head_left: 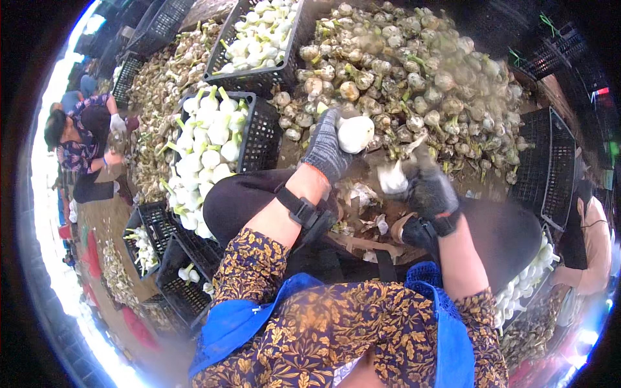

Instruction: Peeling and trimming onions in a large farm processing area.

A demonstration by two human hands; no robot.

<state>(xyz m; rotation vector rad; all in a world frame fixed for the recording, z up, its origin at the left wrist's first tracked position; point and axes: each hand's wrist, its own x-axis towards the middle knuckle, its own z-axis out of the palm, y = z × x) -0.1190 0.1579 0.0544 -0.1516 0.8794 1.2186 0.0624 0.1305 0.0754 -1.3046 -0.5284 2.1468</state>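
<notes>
White garlic bulb (356, 134) is in the left hand (326, 149), raised above the lap at the near edge of a heap of soiled garlic bulbs (401, 77). Left fingers, in a grey knit glove, are closed around its neck side; a pale green stem end shows past the glove. Right hand (435, 189), dark-gloved and motion-blurred, is near a white piece (392, 178), bulb or peel; cannot tell whether its fingers grip it. Handling, judged: light, firm and round, smooth-skinned, so likely to slip in knit fabric if held only at the curve; outer skin thin and easily torn, cloves liable to bruise under hard pressure. Best hold: neck and shoulder, body cupped. Surface: heap lies directly on a brown floor (103, 223); loose peel scraps (362, 194) between the knees. Room: black slatted crate (261, 136) of white bulbs by the left knee, a second filled crate (252, 81) behind it, another black crate (540, 155) to the right. Co-worker (81, 142) seated at far left beside more garlic; another person's sleeve (596, 236) at far right. Strong glare along the left rim.
</notes>
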